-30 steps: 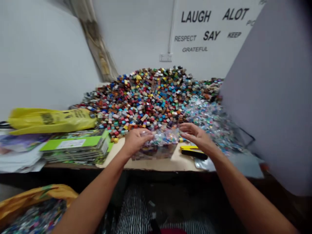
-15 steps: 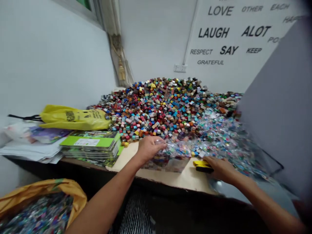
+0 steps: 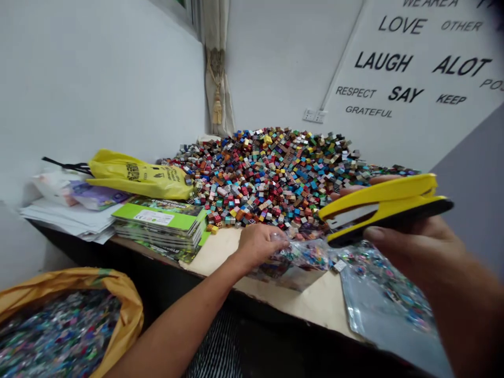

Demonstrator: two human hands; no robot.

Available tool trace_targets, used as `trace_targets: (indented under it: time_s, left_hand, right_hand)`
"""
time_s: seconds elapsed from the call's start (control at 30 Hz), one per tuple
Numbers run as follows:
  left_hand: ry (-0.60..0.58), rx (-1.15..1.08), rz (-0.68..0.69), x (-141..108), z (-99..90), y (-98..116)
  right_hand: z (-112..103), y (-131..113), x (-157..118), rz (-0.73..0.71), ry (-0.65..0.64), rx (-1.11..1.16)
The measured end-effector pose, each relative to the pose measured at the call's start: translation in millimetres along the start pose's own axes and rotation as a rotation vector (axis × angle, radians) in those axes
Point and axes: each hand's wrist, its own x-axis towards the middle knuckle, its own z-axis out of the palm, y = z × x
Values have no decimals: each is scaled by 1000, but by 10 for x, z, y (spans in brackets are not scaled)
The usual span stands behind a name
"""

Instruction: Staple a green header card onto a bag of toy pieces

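Observation:
My left hand [image 3: 259,245] pinches the top of a clear plastic bag [image 3: 311,253] on the pale board at the table's front edge. Small colourful pieces show through the bag, and its lower part looks printed or see-through; I cannot tell which. Raised at the right, close to the camera, my right hand [image 3: 427,257] is closed around a yellow and black stapler [image 3: 384,202]. The stapler's front end points left, above and to the right of the bag. Its jaws are slightly apart at the front.
Behind my hands rises a large heap of small coloured blocks [image 3: 271,178]. Stacked green booklets [image 3: 157,226] and a yellow bag [image 3: 137,176] lie left. Filled clear packets [image 3: 397,289] spread over a grey sheet [image 3: 370,315] at right. An orange sack [image 3: 129,310] stands lower left.
My right hand has lifted the stapler from the table and brought it up toward the camera. My left hand stays on the bag. The view has turned slightly left.

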Motion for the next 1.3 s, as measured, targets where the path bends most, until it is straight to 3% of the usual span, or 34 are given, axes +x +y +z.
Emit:
trace_targets:
  time_s: [0.07, 0.17, 0.4, 0.6, 0.83, 1.13, 1.3]
  left_hand:
    - [-6, 18, -11, -2, -1, 6]
    - [-15, 19, -1, -10, -10, 7]
    - [24, 14, 117, -35, 19, -60]
    - [37, 73, 142, -32, 38, -74]
    - [32, 75, 194, -55, 49, -77]
    - [21, 175, 312, -285, 104, -68]
    - [51, 195, 349, -304, 102, -70]
  right_hand:
    - [218, -26, 24, -44, -80, -75]
    - [325, 21, 16, -89, -170, -272]
    - [205, 213, 78, -39, -130, -303]
    - [182, 356, 155, -42, -179, -431]
    - [156, 190, 189, -109, -133, -228]
    - [76, 165, -136, -23, -113, -208]
    - [167, 174, -96, 62, -94, -102]
